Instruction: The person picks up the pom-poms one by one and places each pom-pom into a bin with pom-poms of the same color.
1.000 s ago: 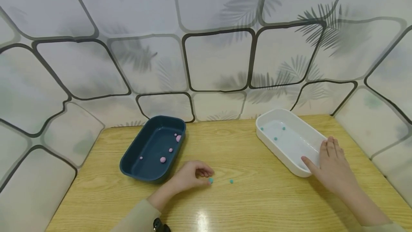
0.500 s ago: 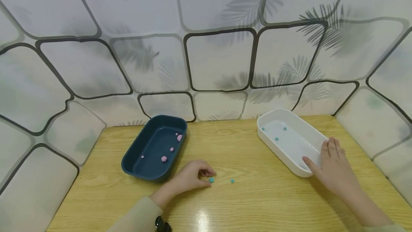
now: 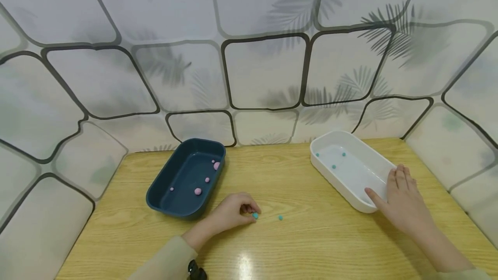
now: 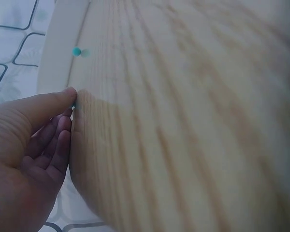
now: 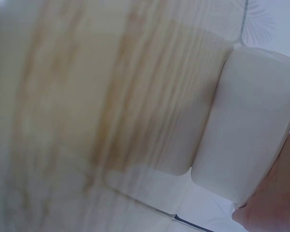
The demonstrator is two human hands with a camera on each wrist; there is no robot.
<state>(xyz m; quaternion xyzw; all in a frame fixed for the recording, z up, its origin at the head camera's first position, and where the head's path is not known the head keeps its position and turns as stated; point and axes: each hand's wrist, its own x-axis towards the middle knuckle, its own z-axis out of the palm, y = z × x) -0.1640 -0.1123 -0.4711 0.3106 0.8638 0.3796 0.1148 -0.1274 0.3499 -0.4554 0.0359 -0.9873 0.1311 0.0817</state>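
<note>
My left hand [image 3: 232,213] is low over the table, thumb and index fingertips pinching a small teal ball [image 3: 255,215]. In the left wrist view that ball is mostly hidden between the thumb tip and the fingers. A second teal ball [image 3: 280,217] lies on the wood just to the right. My right hand [image 3: 404,204] rests on the near right end of a white tray [image 3: 342,189], fingers straight along its rim and thumb over the near edge. Inside that tray are three teal balls [image 3: 333,167], spread toward its far end.
A dark blue tray [image 3: 163,204] stands to the left of centre, holding several pink balls [image 3: 198,191] of different sizes. Both trays are on a wooden table [image 3: 303,249]. Patterned cloth walls [image 3: 264,72] rise behind and at both sides.
The left thumb and index fingertips have come together on the teal ball, which was between them but apart half a second ago. The right hand and both trays stay in place.
</note>
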